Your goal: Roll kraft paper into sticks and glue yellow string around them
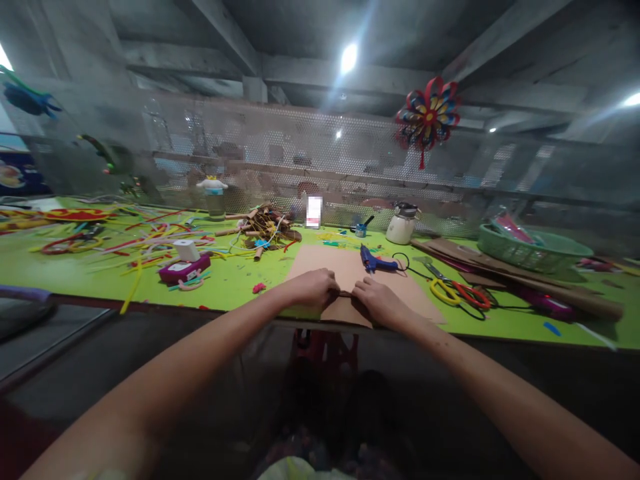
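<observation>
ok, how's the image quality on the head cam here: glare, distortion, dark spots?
Head view: the ceiling lamp blooms with streaks of flare; strong wide-angle bend, so the table and the beams curve; the left hand and right hand on the cardboard are well lit and fairly sharp; the mesh screen behind looks hazy; below the table it is nearly black.

white rectangle (pixel 313 212) blurred, pinched piece (pixel 346 293) indistinct
</observation>
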Demonstrator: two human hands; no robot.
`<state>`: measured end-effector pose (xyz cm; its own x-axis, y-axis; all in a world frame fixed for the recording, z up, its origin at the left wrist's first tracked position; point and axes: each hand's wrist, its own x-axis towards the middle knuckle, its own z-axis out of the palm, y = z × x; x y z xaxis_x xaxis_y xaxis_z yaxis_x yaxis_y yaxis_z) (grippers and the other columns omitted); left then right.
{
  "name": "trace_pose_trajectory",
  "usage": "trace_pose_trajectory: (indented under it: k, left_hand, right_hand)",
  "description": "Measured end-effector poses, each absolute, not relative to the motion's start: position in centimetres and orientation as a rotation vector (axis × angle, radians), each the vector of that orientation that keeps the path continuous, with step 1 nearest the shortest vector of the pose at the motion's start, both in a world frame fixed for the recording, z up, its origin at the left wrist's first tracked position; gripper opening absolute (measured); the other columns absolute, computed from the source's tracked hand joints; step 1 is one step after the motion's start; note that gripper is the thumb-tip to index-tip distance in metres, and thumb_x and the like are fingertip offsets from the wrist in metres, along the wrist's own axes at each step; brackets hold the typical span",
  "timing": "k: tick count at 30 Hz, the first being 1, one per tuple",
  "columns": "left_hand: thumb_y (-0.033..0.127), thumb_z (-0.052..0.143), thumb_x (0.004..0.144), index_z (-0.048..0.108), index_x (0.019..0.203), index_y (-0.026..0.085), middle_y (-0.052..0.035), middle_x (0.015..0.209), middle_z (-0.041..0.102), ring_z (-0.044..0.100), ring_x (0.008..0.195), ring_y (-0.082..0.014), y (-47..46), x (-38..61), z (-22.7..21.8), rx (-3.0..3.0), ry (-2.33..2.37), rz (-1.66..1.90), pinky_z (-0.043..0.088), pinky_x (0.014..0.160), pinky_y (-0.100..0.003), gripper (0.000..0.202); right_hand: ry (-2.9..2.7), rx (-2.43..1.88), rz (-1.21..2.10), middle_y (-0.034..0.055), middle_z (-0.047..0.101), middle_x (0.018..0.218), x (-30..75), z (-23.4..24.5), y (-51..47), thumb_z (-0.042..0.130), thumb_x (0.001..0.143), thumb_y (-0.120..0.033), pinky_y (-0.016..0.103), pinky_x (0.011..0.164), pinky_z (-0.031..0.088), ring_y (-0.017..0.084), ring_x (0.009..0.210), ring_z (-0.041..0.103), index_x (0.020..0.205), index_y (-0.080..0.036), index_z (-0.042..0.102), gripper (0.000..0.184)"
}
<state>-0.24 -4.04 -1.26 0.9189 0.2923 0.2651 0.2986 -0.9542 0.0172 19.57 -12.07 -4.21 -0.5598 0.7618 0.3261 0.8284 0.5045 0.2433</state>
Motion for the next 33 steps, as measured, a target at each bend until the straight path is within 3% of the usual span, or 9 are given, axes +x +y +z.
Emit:
trace_pose_trajectory:
  k: [3, 7, 11, 16, 21, 33]
  left_hand:
    - [0.029, 0.041, 0.083, 0.067, 0.079, 0.011, -0.0054, 0.069, 0.062, 0.049, 0.061, -0.0126, -3.2, 1.1, -0.5, -3.281, -0.902, -0.492, 0.036, 0.059, -0.022, 0.032]
    - [0.036, 0.045, 0.079, 0.062, 0.061, 0.009, 0.0013, 0.048, 0.047, 0.036, 0.050, -0.0095, -2.7, 2.3, -0.3, -3.341, -1.158, -0.412, 0.029, 0.050, -0.021, 0.037]
    - [0.046, 0.048, 0.077, 0.061, 0.062, 0.011, 0.0032, 0.052, 0.044, 0.035, 0.053, -0.0091, -2.6, 1.8, -0.5, -3.540, -1.105, -0.307, 0.028, 0.051, -0.021, 0.041]
    - [0.051, 0.055, 0.070, 0.063, 0.069, 0.010, 0.0018, 0.058, 0.048, 0.039, 0.057, -0.0102, -2.5, 0.9, -1.5, -3.730, -1.141, -0.430, 0.031, 0.054, -0.022, 0.042]
    - [0.049, 0.058, 0.068, 0.062, 0.067, 0.009, 0.0004, 0.056, 0.048, 0.040, 0.054, -0.0103, -3.0, 0.8, -2.7, -3.789, -1.217, -0.629, 0.031, 0.052, -0.023, 0.041]
    - [0.039, 0.049, 0.080, 0.065, 0.085, 0.009, -0.0038, 0.074, 0.063, 0.051, 0.066, -0.0122, -3.5, 0.2, -2.8, -3.599, -0.868, -0.626, 0.038, 0.061, -0.021, 0.034]
  right_hand:
    - [-2.529, -1.355, -0.565, 0.0089, 0.055, 0.083, 19.6, -4.6, -12.3, 0.044, 0.085, -0.011, 0.029, 0.072, 0.037, 0.020, 0.083, 0.045, 0.084, -0.014, 0.057, 0.013]
    - [-2.414, -1.290, -0.535, 0.0095, 0.054, 0.084, 20.0, -5.0, -12.4, 0.041, 0.084, -0.006, 0.032, 0.075, 0.039, 0.021, 0.085, 0.043, 0.093, -0.013, 0.057, 0.019]
    - [-2.355, -1.251, -0.574, 0.0105, 0.054, 0.085, 19.9, -5.0, -12.5, 0.038, 0.085, -0.006, 0.034, 0.078, 0.039, 0.022, 0.085, 0.042, 0.097, -0.012, 0.057, 0.024]
    - [-2.360, -1.227, -0.519, 0.0112, 0.055, 0.085, 19.6, -5.0, -12.5, 0.039, 0.085, -0.008, 0.035, 0.077, 0.041, 0.022, 0.086, 0.043, 0.095, -0.013, 0.059, 0.023]
    - [-2.156, -1.179, -0.180, 0.0103, 0.058, 0.090, 20.0, -4.3, -12.0, 0.049, 0.083, -0.018, 0.032, 0.074, 0.043, 0.019, 0.084, 0.050, 0.091, -0.014, 0.061, 0.015]
    - [-2.333, -1.292, 0.703, 0.0028, 0.063, 0.069, 20.5, -2.1, -8.7, 0.052, 0.077, -0.047, 0.023, 0.057, 0.039, 0.013, 0.062, 0.052, 0.080, -0.011, 0.069, 0.039]
